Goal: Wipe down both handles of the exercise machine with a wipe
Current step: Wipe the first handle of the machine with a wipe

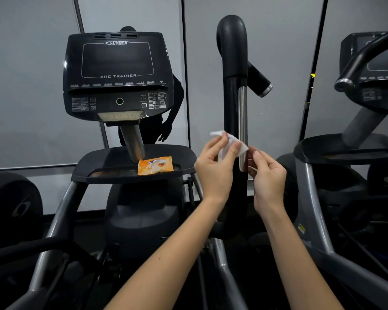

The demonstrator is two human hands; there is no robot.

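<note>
White wipe pinched by left hand; right hand grip unclear; handle wiping seemingly not started.

Pale grey panels cover the far wall, split by 3 thin dark strips. A second machine stands at the right, and a round black housing sits at the left. The floor is dark and the light is dim.

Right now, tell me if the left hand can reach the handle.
Probably yes: the left hand, pinching the wipe, is right beside the handle, with only the wipe between them.
</note>
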